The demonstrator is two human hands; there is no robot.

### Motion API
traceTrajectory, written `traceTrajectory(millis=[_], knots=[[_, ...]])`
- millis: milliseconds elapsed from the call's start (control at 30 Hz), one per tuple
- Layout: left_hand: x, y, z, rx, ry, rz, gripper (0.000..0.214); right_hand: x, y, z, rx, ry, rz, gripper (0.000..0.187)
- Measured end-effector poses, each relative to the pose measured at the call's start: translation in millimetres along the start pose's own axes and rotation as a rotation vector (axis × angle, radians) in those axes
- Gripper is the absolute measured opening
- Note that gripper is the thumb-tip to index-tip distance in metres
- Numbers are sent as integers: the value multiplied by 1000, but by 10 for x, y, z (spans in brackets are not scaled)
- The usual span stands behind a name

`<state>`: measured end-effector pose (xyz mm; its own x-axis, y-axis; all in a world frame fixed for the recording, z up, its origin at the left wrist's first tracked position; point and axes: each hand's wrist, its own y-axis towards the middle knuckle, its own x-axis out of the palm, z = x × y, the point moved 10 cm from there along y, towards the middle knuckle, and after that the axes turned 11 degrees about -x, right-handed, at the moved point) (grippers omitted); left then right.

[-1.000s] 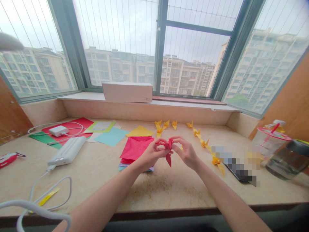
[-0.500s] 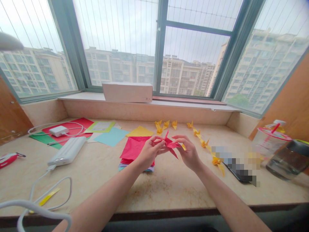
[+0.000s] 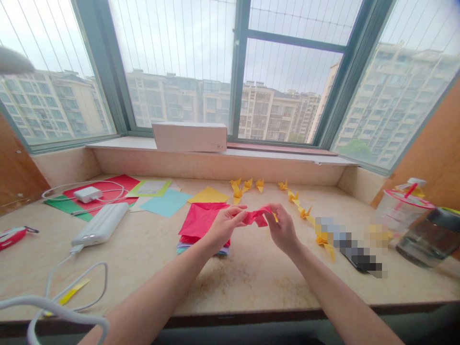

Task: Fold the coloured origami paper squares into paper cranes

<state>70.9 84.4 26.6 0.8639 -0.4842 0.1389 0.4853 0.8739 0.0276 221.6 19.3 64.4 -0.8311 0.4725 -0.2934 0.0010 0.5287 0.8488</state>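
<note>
We're riding on the person's own head here, camera tipped forward and down, close above the left hand (image 3: 224, 227) and right hand (image 3: 283, 230), the stone counter (image 3: 251, 287) filling the lower frame, the wide window (image 3: 287, 72) beyond.

We note a white power bank (image 3: 99, 224) at left, a white box (image 3: 189, 137) on the far sill, yellow paper cranes (image 3: 245, 187) along the far edge, and a plastic cup (image 3: 404, 214) at right.

Around the folded paper (image 3: 257, 217) on the stone counter (image 3: 251, 287): paper cranes (image 3: 236, 189) at twelve o'clock, a power bank (image 3: 99, 224) at nine, a smartphone (image 3: 359, 259) at three.
</note>
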Motion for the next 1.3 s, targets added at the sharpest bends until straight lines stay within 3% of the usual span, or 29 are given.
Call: traceTrajectory(millis=[133, 267, 433, 633, 800, 1100, 1300], knots=[[80, -2, -135, -120, -52, -84, 42, 56, -18, 25, 15, -55, -62, 25], [285, -88, -192, -209, 4, -257, 41, 143, -19, -73, -52, -99, -142, 23], [428, -185, -177, -213, 87, -372, 36, 189, -20, -155, -115, -134, -156, 21], [453, -205, -209, -238, 97, -431, 37, 217, 2, -331, -244, -199, -190, 17], [509, -249, -155, -206, 99, -488, 32, 202, 5, -347, -220, -153, -175, 15], [460, -201, -176, -168, 45, -444, 47, 154, -7, -236, -90, -76, -110, 18], [240, -103, -34, -65, -70, -207, 42, 92, 18, -201, -83, -93, -67, 15]])
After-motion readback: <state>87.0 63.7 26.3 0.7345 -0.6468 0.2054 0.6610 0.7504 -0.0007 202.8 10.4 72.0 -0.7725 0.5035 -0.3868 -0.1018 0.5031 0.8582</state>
